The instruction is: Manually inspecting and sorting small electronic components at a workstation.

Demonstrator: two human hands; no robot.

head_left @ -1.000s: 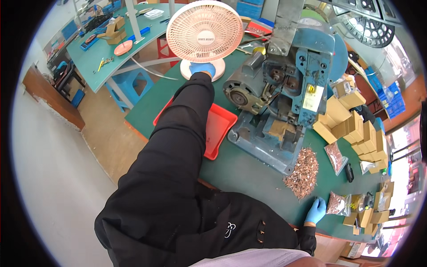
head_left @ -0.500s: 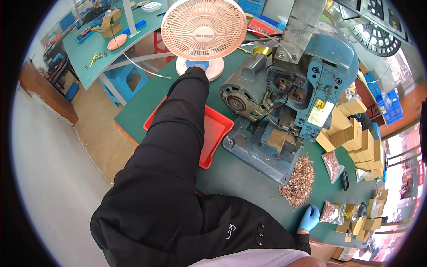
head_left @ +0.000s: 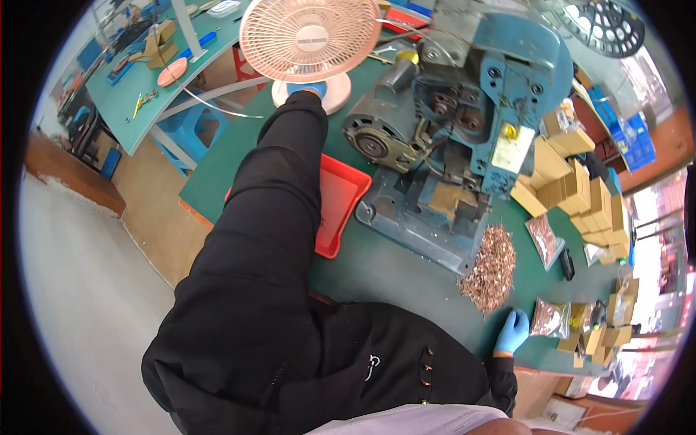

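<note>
Here the left hand (head_left: 307,90), in a blue glove, reaches to the far edge of the bench (head_left: 391,268) and rests on the base of the pink fan (head_left: 310,40); I cannot tell whether it grips. The right hand (head_left: 512,331) lies flat, released, at the near edge beside the pile of copper parts (head_left: 490,270). The red tray (head_left: 338,210) near the blue press (head_left: 464,123) looks bare where visible.

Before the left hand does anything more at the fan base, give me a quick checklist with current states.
1. Left hand at the base of the pink fan: ok, gloved fingers on the base.
2. Grip on the base: cannot tell, sleeve hides most of the hand.
3. Right hand resting on the green table beside the pile of copper parts: ok, holds nothing.
4. Red tray under the left arm: ok, flat on the table.
5. Blue machine apart from both hands: ok.
</note>
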